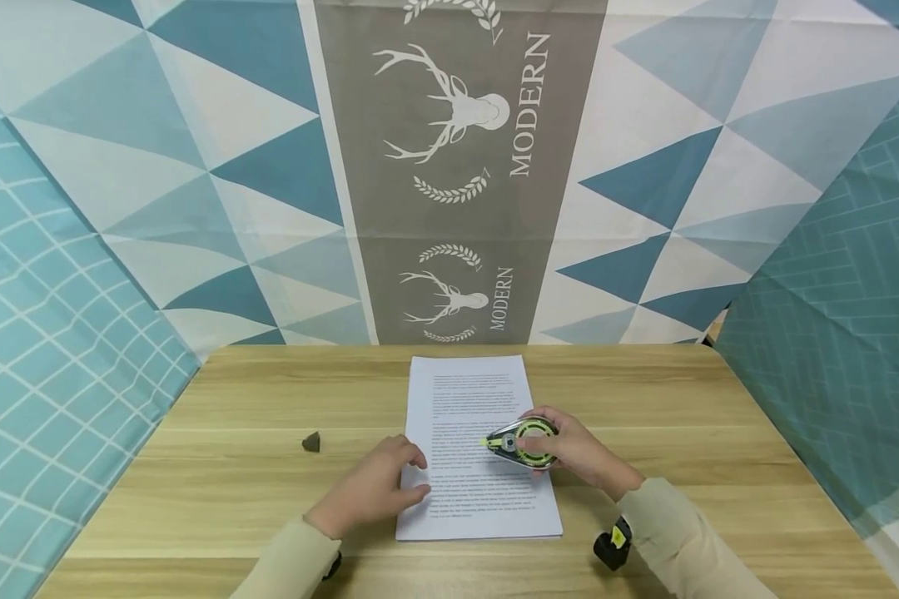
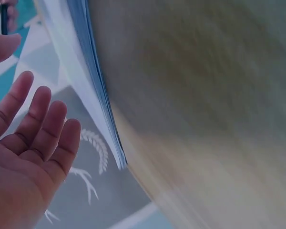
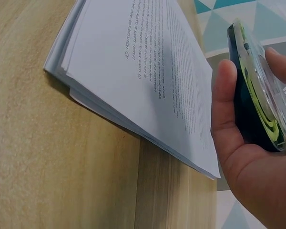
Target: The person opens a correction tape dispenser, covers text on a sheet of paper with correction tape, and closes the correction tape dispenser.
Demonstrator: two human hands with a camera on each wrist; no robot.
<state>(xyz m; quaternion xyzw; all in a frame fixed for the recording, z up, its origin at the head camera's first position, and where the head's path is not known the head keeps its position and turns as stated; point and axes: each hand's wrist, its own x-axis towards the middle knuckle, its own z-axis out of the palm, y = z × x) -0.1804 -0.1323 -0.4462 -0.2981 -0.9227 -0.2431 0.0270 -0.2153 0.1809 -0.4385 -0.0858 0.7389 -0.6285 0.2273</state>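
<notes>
Gripping the green-and-black tape dispenser (image 1: 509, 443) in the right hand (image 1: 577, 449) — pinched between thumb on the upper face and fingers underneath, fully closed around its rear end. Located over the right half of the printed paper stack (image 1: 475, 499), about midway up the page in the head view. Lying roughly crosswise to the stack's long axis, with nose aimed left toward the left hand (image 1: 370, 491) and the rounded end back in the palm. Looks raised above the top sheet in the right wrist view (exact gap hard to judge). Probably hinges on that: nose versus page, height plus heading — already nose-out from the grip, likely no regrasp needed.

Seen at the stack's left edge: left hand, holding nothing, with thumb and fingers loosely parted and fingertips over the margin. Can't tell whether touching paper. Clearly farther from the dispenser than the right. Also noted: small dark lump (image 1: 311, 442) on the wooden table (image 1: 644, 391), left of the left hand, well apart from the stack.
</notes>
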